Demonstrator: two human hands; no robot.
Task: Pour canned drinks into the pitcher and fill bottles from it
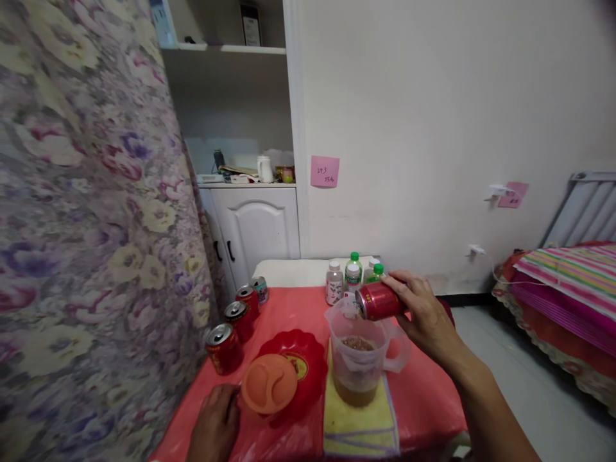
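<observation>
My right hand point(416, 311) is wrapped round a red can point(382, 301), which is tipped to the left with its top over the mouth of a clear plastic jug point(356, 359). Brownish liquid with foam shows inside the jug, which rests on a yellow cloth point(363, 430). My left hand point(216, 417) lies low at the left, its fingers closed at the edge of an orange lid-like piece point(269, 384). That piece is over a red scalloped plate point(312, 366).
Several opened cans point(224, 348) line the left side of the red-covered table point(289, 308). Bottles with white and green caps point(334, 282) are grouped behind the jug. A floral curtain point(96, 224) hangs at the left, and a bed point(568, 301) is at the right.
</observation>
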